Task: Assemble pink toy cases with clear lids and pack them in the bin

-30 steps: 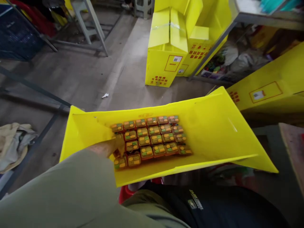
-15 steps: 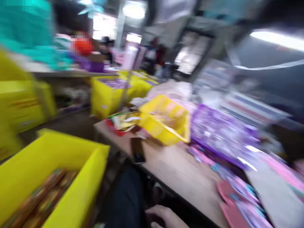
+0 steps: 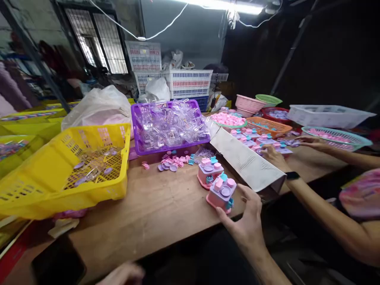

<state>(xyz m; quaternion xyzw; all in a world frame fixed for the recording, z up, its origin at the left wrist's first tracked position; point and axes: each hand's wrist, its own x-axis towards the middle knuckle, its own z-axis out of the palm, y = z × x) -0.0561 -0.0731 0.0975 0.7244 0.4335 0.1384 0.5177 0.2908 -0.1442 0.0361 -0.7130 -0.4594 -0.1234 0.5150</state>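
My right hand (image 3: 247, 221) has its thumb and fingers around the nearer small pink-and-purple toy stove (image 3: 224, 192), with the thumb at its pink base and fingertips at its right side. A second toy stove (image 3: 209, 170) stands just behind, topped with pink and blue parts. Low at the bottom edge, my left hand (image 3: 123, 275) is smeared by motion and partly cut off, so its fingers cannot be made out. Loose pink and purple pieces (image 3: 175, 162) lie behind the bare wood of the table (image 3: 148, 209).
A yellow basket (image 3: 126, 184) holds clear bags with purple discs. Behind stands a purple tray (image 3: 136, 138) of clear-wrapped items. A white board (image 3: 249, 160) divides the table. To the right, a co-worker's hands (image 3: 274, 158) are among similar toys. A dark phone (image 3: 59, 261) lies at front left.
The view has swung right, from the yellow boxes to the table. My right hand now shows at a toy stove, and the co-worker's arms have come into view.
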